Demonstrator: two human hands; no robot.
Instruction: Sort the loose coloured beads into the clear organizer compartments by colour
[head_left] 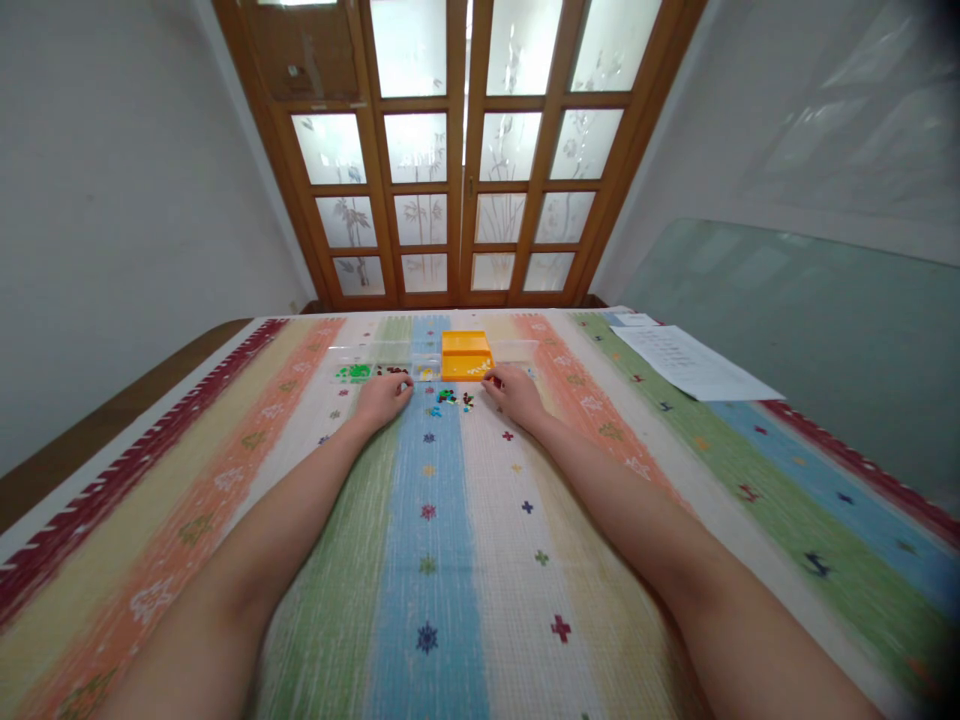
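Both my hands rest at the far part of the table. My left hand (pixel 384 398) is closed, fingertips together, just in front of a clear compartment tray holding green pieces (pixel 354 373), dark brown pieces (pixel 391 370) and yellow pieces (pixel 427 374). What it pinches, if anything, is too small to see. My right hand (pixel 516 393) is closed in a pinch by the near right corner of an open orange box (pixel 465 343); a tiny dark spot shows at its fingertips. White pieces (pixel 480 367) lie in the box. Between my hands is a loose pile of small mixed-colour pieces (pixel 448 397).
A striped tablecloth (pixel 427 540) covers the table. Sheets of printed paper (pixel 690 362) lie at the far right. Beyond the table stand wooden doors with glass panes (pixel 461 200), and a pale glass panel (pixel 810 330) leans at the right wall.
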